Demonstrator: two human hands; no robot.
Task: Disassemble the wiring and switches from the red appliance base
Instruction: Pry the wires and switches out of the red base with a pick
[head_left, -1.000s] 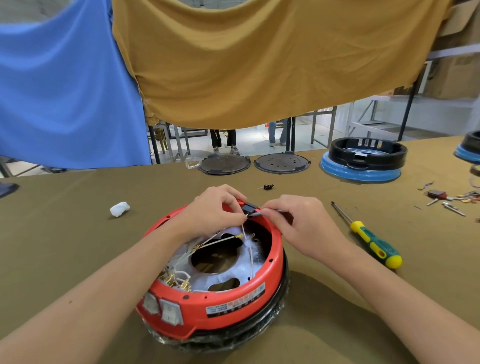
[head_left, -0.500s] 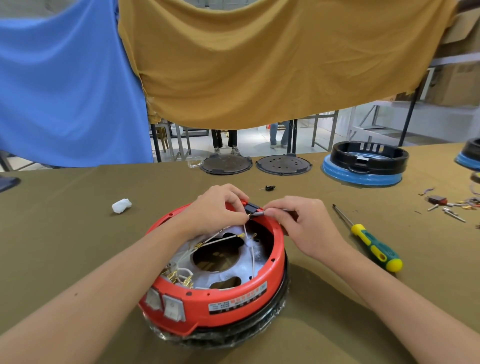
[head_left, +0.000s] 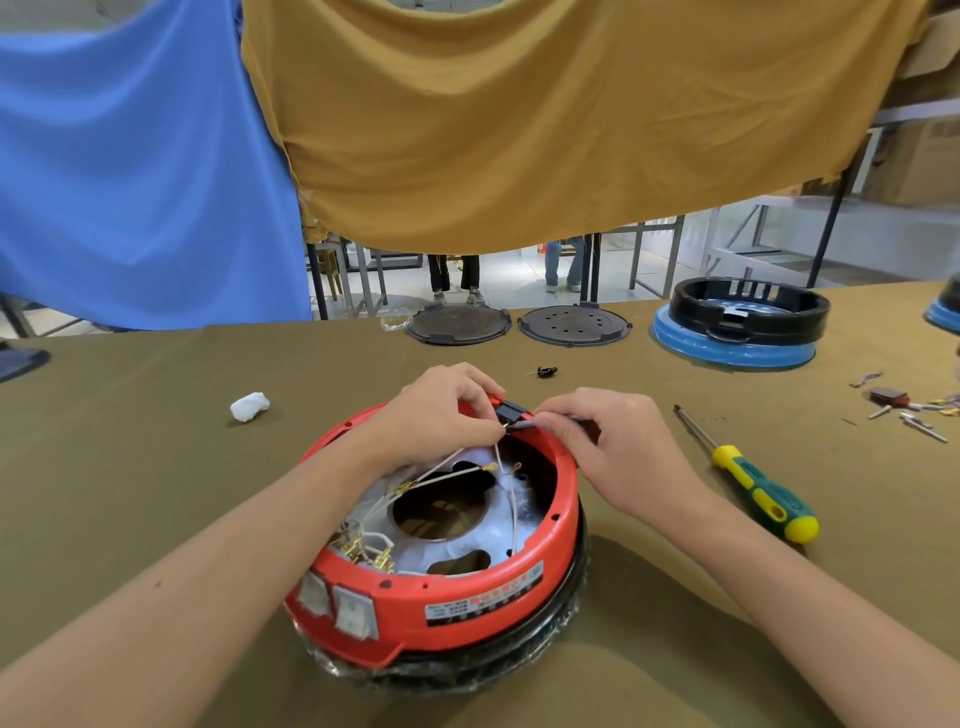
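The red appliance base (head_left: 467, 597) lies upside down on the olive cloth, with two white rocker switches (head_left: 343, 603) on its near side. White wires (head_left: 441, 473) with brass terminals run across its open inside. A small black connector block (head_left: 511, 413) sits on the far rim. My left hand (head_left: 436, 415) grips the rim and the block from the left. My right hand (head_left: 613, 447) pinches a grey wire end at the block from the right.
A green and yellow screwdriver (head_left: 758, 493) lies right of the base. Loose terminals and small parts (head_left: 904, 408) are scattered at the far right. A white wad (head_left: 249, 406) lies to the left, a small black part (head_left: 546, 371) beyond the base. Two dark discs (head_left: 574, 325) and a black and blue base (head_left: 737, 327) stand at the back.
Both hands stay at the connector block on the far rim with only slight finger shifts. The view has shifted a little.
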